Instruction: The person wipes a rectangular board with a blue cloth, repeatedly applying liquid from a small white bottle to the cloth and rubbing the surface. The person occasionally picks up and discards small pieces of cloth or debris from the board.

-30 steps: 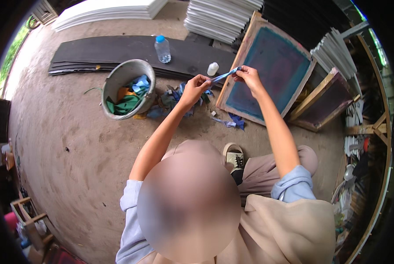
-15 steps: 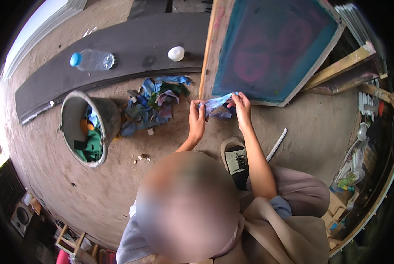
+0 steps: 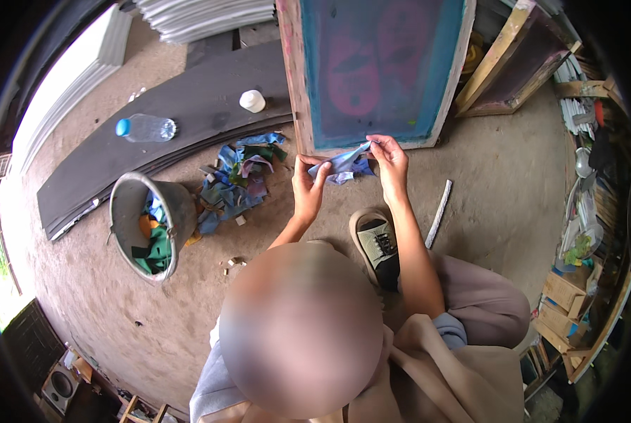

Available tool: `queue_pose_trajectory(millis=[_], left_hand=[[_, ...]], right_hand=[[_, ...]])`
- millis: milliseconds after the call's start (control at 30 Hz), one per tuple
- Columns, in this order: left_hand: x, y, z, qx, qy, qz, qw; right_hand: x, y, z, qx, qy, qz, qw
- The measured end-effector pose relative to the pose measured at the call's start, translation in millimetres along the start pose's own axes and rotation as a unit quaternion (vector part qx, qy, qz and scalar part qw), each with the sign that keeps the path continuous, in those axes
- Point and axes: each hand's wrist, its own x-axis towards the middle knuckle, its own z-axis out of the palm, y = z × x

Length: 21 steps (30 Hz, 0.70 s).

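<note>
A light blue strip of cloth is stretched between my two hands above the floor. My left hand pinches its left end between thumb and fingers. At the upper right end, the fingertips of my right hand are closed on the strip. Just beneath, partly covered by the held strip, lies a darker blue cloth scrap. To the left of my left hand, a heap of blue, green and purplish cloth scraps is spread on the floor.
A grey bucket tilts on its side at left, with cloth inside. Behind it, a dark board carries a plastic bottle and a white container. A wooden-framed screen stands ahead. A white rod lies right of my shoe.
The view has turned, so the screen and board appear farther left. Both hands keep hold of the cloth strip, which now hangs a little differently between them.
</note>
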Motion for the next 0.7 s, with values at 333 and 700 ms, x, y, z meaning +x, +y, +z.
queue_pose_trajectory(millis=[333, 700], left_hand=[[13.0, 128.4, 4.4, -0.105, -0.199, -0.008, 0.974], [-4.6, 173.7, 21.6, 0.077, -0.319, 0.065, 0.942]], right_hand=[[-31.0, -109.9, 4.7, -0.024, -0.050, -0.190, 0.980], [-50.4, -112.4, -7.8, 0.246, -0.032, 0.008, 0.969]])
